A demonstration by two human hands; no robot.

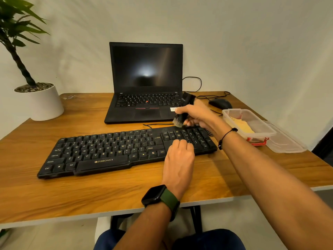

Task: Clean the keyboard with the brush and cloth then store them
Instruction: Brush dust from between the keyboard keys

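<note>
A black keyboard (100,150) lies slanted across the wooden desk. My right hand (196,114) grips a black brush (183,109), bristles down, just above the keyboard's far right edge near the number pad. My left hand (180,154), with a watch on its wrist, rests on the keyboard's right part by the arrow keys, fingers curled down on the keys, holding nothing. A yellow cloth (243,126) lies inside the clear plastic box (264,131) at the right.
An open black laptop (146,83) stands behind the keyboard. A black mouse (220,103) and cables lie at the back right. The box's lid (288,143) lies beside it near the desk's right edge. A potted plant (39,100) stands at the back left.
</note>
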